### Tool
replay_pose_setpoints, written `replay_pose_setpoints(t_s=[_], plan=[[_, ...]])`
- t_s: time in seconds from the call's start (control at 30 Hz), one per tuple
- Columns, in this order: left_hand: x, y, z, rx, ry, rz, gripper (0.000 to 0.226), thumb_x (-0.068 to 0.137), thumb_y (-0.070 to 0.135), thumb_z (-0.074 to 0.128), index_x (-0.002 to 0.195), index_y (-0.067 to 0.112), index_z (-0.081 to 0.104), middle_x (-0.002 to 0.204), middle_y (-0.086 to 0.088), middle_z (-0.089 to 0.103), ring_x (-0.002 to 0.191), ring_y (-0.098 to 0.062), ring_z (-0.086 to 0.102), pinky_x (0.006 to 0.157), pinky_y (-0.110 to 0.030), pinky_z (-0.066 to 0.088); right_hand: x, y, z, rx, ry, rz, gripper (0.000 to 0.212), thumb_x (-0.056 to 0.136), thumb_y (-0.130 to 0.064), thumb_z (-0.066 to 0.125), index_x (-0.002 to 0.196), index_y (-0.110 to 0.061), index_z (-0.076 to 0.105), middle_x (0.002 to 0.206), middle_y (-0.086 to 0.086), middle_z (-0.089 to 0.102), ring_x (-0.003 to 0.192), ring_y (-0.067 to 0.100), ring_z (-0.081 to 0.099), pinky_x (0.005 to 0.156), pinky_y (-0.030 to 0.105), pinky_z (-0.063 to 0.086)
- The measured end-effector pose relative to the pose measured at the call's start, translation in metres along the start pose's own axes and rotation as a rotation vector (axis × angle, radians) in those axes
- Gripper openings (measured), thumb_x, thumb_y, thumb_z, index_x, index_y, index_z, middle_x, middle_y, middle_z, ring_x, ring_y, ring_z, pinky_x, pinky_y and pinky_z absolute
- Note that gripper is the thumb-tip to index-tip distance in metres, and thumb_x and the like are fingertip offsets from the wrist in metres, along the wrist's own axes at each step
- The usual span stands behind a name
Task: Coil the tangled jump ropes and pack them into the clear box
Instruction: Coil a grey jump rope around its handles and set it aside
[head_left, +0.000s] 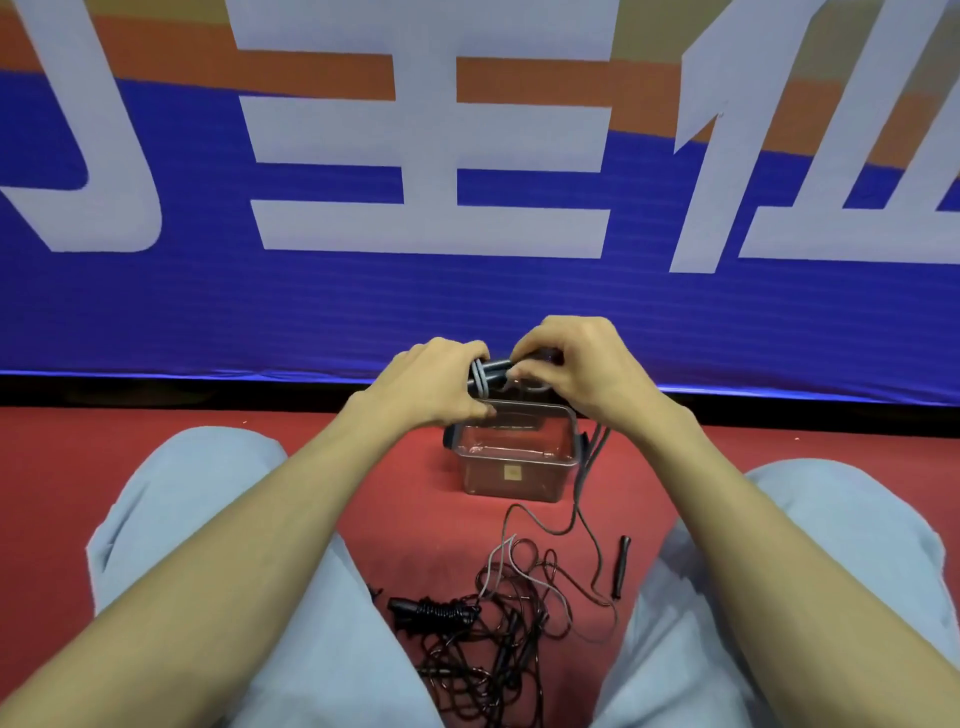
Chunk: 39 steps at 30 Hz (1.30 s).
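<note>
- Banner (467, 312): deep blue sheet, upright at the back, filling the upper half of the view.
- White characters (426, 171): large, printed across the banner.
- Orange band (311, 78): crosses the banner's top, slanting down to the right.
- Black strip (156, 392): lies between the banner's lower edge and the floor.
- Red floor (78, 467): matte, extending toward the viewer.

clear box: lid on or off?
Off. The clear box stands upright with its top rim open; no lid shows on it.

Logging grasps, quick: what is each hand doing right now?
Left hand: grips the grey rope bundle.
Right hand: holds the same bundle at its other end.
</note>
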<state>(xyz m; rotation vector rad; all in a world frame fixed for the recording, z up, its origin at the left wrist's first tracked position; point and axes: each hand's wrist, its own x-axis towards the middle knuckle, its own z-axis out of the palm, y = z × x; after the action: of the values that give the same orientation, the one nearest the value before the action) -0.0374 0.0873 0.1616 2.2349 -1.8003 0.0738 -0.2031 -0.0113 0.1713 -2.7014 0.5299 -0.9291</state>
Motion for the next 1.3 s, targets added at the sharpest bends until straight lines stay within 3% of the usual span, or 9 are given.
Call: replay_pose_setpoints(t_s=[0.13,0.3,0.53,0.7,0.87,1.0,1.13,1.2,1.3], plan=[[-0.005,0.012,0.007,0.081,0.019,0.114,0.06,0.072,0.081,0.057,0.097,0.027,0.059,0.081,0.004,0.063,0.079,-0.023,0.058,0.065,-0.035,0.043,-0.002,-0.004,-0.006,0.093,0.055,0.045,0.028,0.062,-0.036,0.087,0.077,-0.024,0.067,0.074,-0.01,0.058,0.069,0.003,0.051,0.062,0.032,0.046],[-0.018,0.014,-0.001,0.013,0.092,0.186,0.044,0.078,0.066,0.057,0.086,0.023,0.058,0.072,0.004,0.061,0.071,-0.021,0.057,0.061,-0.034,0.043,-0.007,-0.002,-0.014,0.174,0.069,0.29,0.041,0.05,-0.057,0.08,0.065,-0.022,0.065,0.059,-0.005,0.06,0.058,0.01,0.053,0.057,0.034,0.047],[-0.029,0.011,-0.016,-0.205,-0.003,0.222,0.021,0.079,0.052,0.051,0.075,0.032,0.045,0.061,0.006,0.051,0.058,-0.013,0.044,0.058,-0.033,0.032,-0.006,-0.007,-0.015,0.859,-0.18,0.494,0.032,0.08,-0.037,0.071,0.084,-0.005,0.066,0.071,0.002,0.063,0.062,0.011,0.059,0.059,0.022,0.048],[-0.021,0.007,-0.019,-0.787,0.042,0.141,0.015,0.071,0.04,0.054,0.084,0.033,0.058,0.066,0.007,0.055,0.059,-0.012,0.047,0.058,-0.035,0.039,0.002,-0.004,-0.003,1.157,0.008,0.658,0.028,0.094,-0.035,0.057,0.079,-0.012,0.062,0.075,0.009,0.05,0.057,0.016,0.046,0.057,0.026,0.039],[-0.02,0.007,-0.028,-1.054,0.052,-0.036,0.061,0.093,0.014,0.052,0.145,0.043,0.04,0.069,-0.004,0.051,0.041,-0.009,0.033,0.036,-0.02,0.026,-0.002,-0.014,0.006,0.984,-0.097,0.61,0.03,0.098,-0.035,0.052,0.092,-0.008,0.064,0.068,0.006,0.054,0.051,0.015,0.045,0.052,0.028,0.044],[-0.017,0.012,-0.027,-1.142,0.139,-0.104,0.036,0.09,0.013,0.051,0.111,0.037,0.068,0.07,-0.007,0.048,0.041,-0.013,0.028,0.043,-0.022,0.021,-0.006,-0.024,0.01,0.83,-0.326,0.541,0.011,0.1,-0.022,0.051,0.105,-0.015,0.059,0.07,0.01,0.054,0.056,0.025,0.06,0.053,0.03,0.051],[-0.01,0.007,-0.02,-1.072,0.242,-0.248,0.003,0.086,0.019,0.059,0.086,0.017,0.061,0.068,-0.009,0.052,0.038,-0.015,0.032,0.041,-0.022,0.025,-0.011,-0.021,0.016,0.401,-0.459,0.417,0.016,0.098,-0.027,0.055,0.114,-0.028,0.059,0.065,-0.003,0.059,0.055,0.017,0.062,0.048,0.019,0.045],[-0.007,0.0,-0.016,-0.895,0.295,-0.283,0.013,0.081,0.026,0.065,0.091,0.024,0.057,0.066,0.0,0.058,0.045,-0.013,0.045,0.044,-0.027,0.034,-0.013,-0.016,0.019,0.052,-0.487,0.232,0.02,0.097,-0.028,0.057,0.115,-0.021,0.06,0.068,-0.012,0.057,0.063,0.009,0.058,0.06,0.02,0.04],[-0.01,-0.008,-0.013,-0.426,0.241,-0.22,0.039,0.076,0.034,0.07,0.107,0.027,0.048,0.076,0.008,0.057,0.071,-0.022,0.057,0.062,-0.035,0.041,-0.015,-0.013,0.02,-0.054,-0.452,0.099,0.013,0.099,-0.02,0.05,0.101,-0.012,0.06,0.066,-0.012,0.047,0.06,0.006,0.046,0.062,0.025,0.034]])
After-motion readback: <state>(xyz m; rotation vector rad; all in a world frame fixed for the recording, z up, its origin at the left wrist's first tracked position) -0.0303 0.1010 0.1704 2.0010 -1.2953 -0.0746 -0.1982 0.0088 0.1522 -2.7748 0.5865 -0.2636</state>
